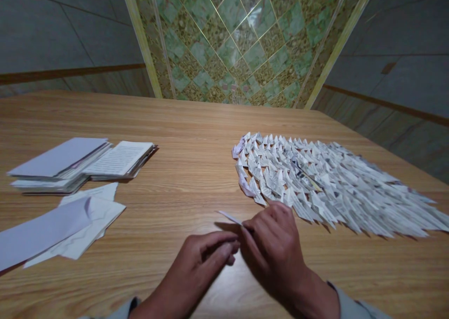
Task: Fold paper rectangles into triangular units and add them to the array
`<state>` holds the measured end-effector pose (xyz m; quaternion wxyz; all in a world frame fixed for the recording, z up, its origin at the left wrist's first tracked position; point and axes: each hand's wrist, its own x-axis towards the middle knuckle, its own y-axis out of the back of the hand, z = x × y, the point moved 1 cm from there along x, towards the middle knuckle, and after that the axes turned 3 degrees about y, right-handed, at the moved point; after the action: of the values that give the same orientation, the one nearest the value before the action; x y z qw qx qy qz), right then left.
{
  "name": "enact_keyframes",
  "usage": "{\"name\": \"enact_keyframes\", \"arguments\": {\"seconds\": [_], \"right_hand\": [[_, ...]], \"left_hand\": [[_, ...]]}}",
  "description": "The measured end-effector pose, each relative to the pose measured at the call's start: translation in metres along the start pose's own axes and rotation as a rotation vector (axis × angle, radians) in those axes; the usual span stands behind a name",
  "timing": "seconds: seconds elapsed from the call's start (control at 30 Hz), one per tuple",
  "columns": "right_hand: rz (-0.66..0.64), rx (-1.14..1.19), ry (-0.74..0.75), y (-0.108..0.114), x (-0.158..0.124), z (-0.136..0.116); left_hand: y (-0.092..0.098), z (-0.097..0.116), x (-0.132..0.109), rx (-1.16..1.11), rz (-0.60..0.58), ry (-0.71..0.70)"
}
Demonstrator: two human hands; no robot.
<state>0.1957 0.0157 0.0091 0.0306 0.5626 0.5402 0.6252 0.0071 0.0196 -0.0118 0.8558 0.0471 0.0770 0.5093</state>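
Note:
My right hand [275, 239] is closed in a pinch on a small piece of folded white paper [229, 217]. A thin edge of it sticks out to the left, while the rest is hidden behind the fingers. Just to the left, my left hand [206, 263] has its thumb and fingers curled together, with no paper visible between them. Its fingertips are close to the right hand, below the paper's edge. Beyond my right hand, many folded paper pieces [312, 178] with pointed tips stand in rows, mostly printed, a few plain lilac at the left end.
At the left lie a stack of papers with a pale top sheet [66, 155] and a stack of printed pages [121, 159]. Nearer, a lilac strip [45, 230] overlaps loose white sheets [105, 211]. Everything rests on a wood-grain table [182, 169]; a tiled wall panel [231, 43] stands beyond.

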Motion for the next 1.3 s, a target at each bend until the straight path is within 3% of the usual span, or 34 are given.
{"name": "enact_keyframes", "arguments": {"seconds": [0.1,0.27,0.63,0.93,1.03,1.1,1.2,1.3], "right_hand": [[-0.052,0.014,0.102,-0.008,-0.004,-0.009],[-0.091,0.036,0.16,-0.012,-0.005,-0.01],[-0.115,0.043,0.26,-0.002,0.0,-0.004],[-0.172,0.085,0.291,-0.007,-0.002,-0.001],[-0.192,0.097,0.291,-0.011,-0.006,0.002],[-0.226,0.081,0.295,-0.016,-0.009,0.004],[-0.273,0.047,0.299,-0.024,-0.014,0.007],[-0.316,0.042,0.286,-0.027,-0.015,0.008]], "left_hand": [[-0.012,-0.002,0.003,-0.298,-0.09,0.069],[-0.008,-0.014,0.007,-0.471,0.019,0.129],[0.002,-0.005,0.002,-0.303,0.105,0.139],[0.004,-0.009,0.0,-0.309,-0.086,0.429],[0.007,-0.008,-0.003,-0.134,-0.137,0.459],[0.014,-0.005,-0.005,0.181,-0.09,0.359],[0.025,0.002,-0.009,0.742,0.117,-0.067],[0.028,0.0,-0.014,0.925,0.096,-0.54]]}}
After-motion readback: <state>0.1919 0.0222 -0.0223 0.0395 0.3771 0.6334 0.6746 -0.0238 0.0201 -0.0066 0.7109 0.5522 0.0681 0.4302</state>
